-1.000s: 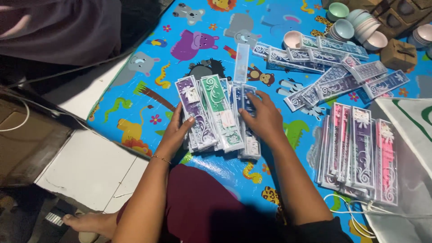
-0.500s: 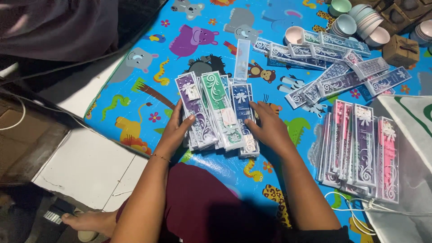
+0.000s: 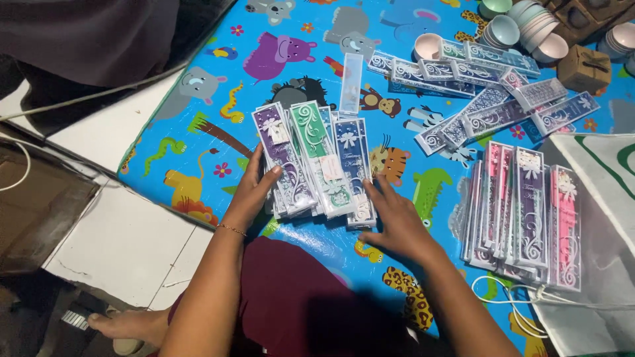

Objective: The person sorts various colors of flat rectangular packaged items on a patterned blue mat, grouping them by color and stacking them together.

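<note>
Nearest the camera, at about six o'clock in the head view, a maroon-clad lap fills the lower middle, with a bare foot on the pale floor off toward eight o'clock. Both forearms rise from there toward twelve o'clock and meet a fanned stack of long flat packets lying on a blue animal-print mat. From the left hand the stack lies at three o'clock, touching: the fingers are spread and pressed flat against the left edge of the purple packet, open rather than gripping. From the right hand the stack lies at about ten o'clock; this hand is also open, palm down on the mat, its fingertips just at the lower right corner of the blue packet. Between those two sits a green packet. Each packet's long axis runs roughly twelve to six, tilted slightly toward eleven, so the two hands bracket the stack across its short width. The left hand seems the closer of the two, lying along the stack's side, while the right meets only its near corner. Beyond the stack, a single clear packet lies at twelve o'clock. Farther right, at three o'clock, stands a second bundle of pink and purple packets, apart from both hands, with a white bag just beside it. Farthest off, toward one o'clock, more packets lie scattered near stacked small bowls.
</note>
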